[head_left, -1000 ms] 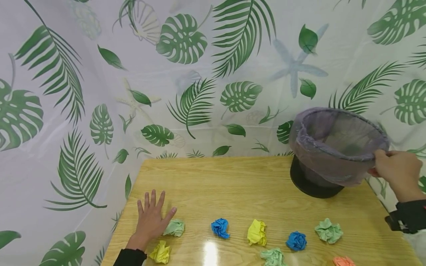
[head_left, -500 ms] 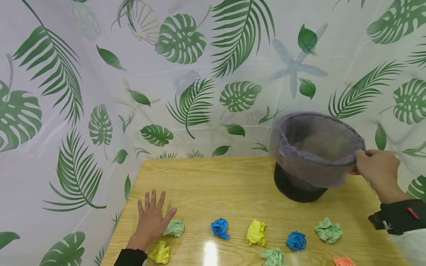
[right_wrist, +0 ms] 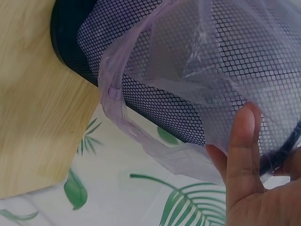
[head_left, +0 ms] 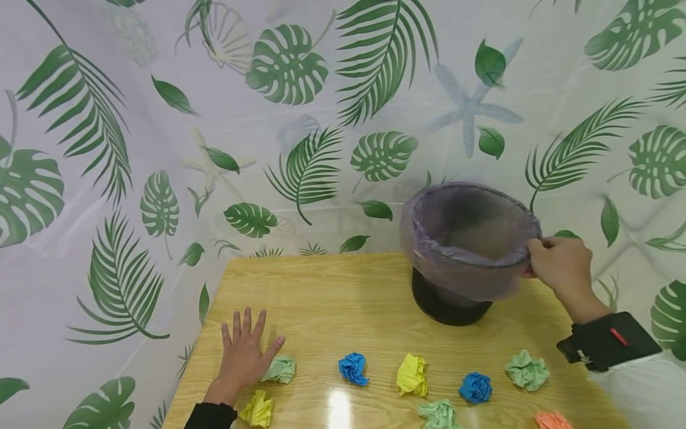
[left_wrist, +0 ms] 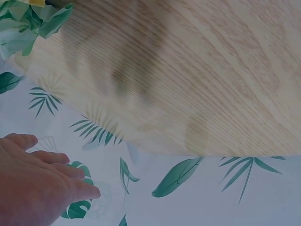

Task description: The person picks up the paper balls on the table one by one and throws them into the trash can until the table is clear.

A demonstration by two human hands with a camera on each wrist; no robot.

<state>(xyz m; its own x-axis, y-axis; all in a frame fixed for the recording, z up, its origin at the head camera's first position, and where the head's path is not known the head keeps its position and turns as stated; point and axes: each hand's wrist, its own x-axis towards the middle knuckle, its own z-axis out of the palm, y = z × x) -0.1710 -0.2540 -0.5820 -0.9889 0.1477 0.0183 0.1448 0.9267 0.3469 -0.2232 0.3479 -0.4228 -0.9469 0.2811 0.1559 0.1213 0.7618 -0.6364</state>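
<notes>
In the head view my right hand (head_left: 563, 265) grips the rim of a black mesh wastebasket (head_left: 450, 298) at its right side. A thin purple bin liner (head_left: 461, 274) lines the basket and folds down over its rim. The right wrist view shows the fingers (right_wrist: 242, 150) on the outside of the liner and mesh. My left hand (head_left: 243, 354) is spread with straight fingers at the left of the table, beside a crumpled light green paper ball (head_left: 281, 369). A yellow paper ball (head_left: 257, 409) lies by its wrist.
Along the front of the wooden table (head_left: 321, 310) lie more crumpled paper balls: a blue one (head_left: 353, 369), a yellow one (head_left: 412, 375), another blue one (head_left: 476, 387), green ones (head_left: 527, 370) and an orange one (head_left: 552, 420). A leaf-patterned sheet (head_left: 332, 179) hangs behind.
My right hand has moved the wastebasket leftward along the back of the table. The left hand and the paper balls have stayed where they were.
</notes>
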